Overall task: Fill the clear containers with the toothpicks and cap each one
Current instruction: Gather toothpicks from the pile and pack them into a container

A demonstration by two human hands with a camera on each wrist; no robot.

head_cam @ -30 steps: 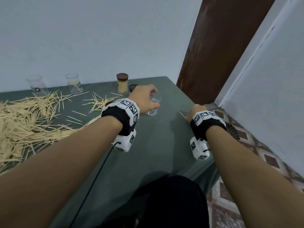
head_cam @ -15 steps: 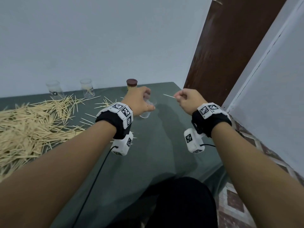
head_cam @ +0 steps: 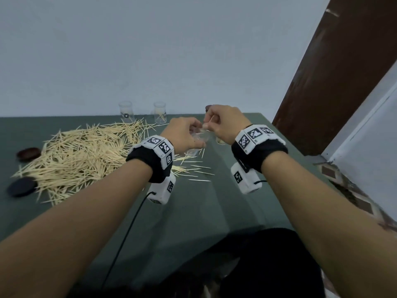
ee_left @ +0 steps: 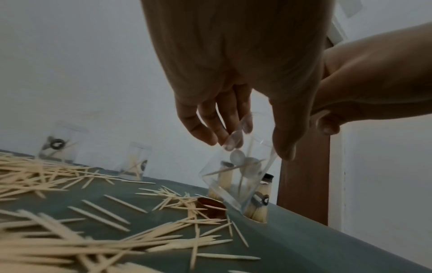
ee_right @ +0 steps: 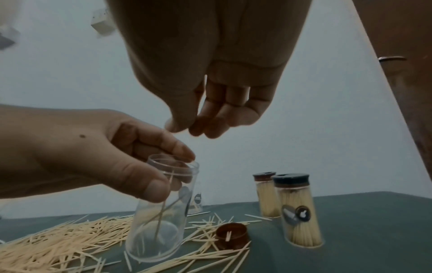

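no readable text, round dark sticker (ee_right: 296, 215) on capped container, print too blurred to read

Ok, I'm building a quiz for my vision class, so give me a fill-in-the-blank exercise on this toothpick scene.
1. The left hand grips a tilted clear container that has no ____ on it.
2. The right hand pinches a single ____ above that container's mouth.
3. Just ____ filled containers stand capped on the table.
Missing words: cap; toothpick; two.
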